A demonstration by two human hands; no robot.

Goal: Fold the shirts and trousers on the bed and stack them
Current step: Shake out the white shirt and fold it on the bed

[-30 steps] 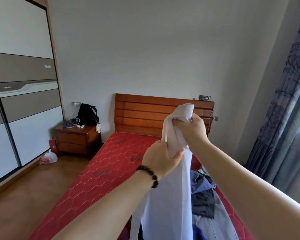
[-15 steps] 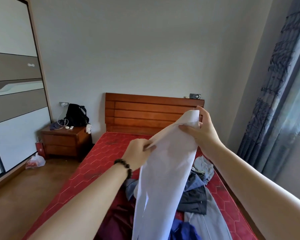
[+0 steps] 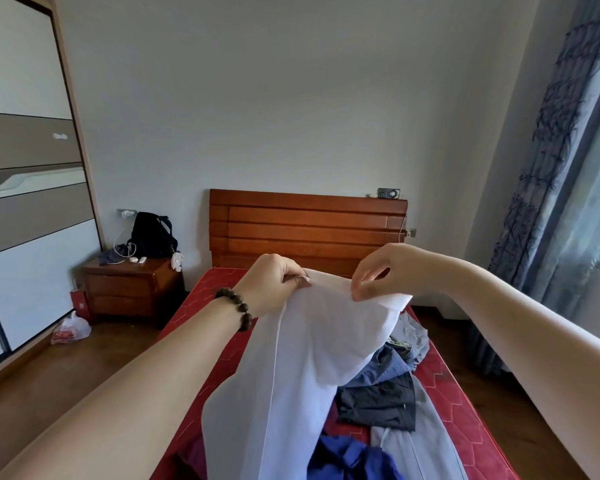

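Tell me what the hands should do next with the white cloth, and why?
Probably lower it flat onto the bed. Left hand and right hand pinch the white garment by its top edge, spread apart; it hangs unfolded over the clothes pile.

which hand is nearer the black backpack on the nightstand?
Left. The left hand grips the white garment on the side toward the black backpack; the right hand pinches its far edge, farther off.
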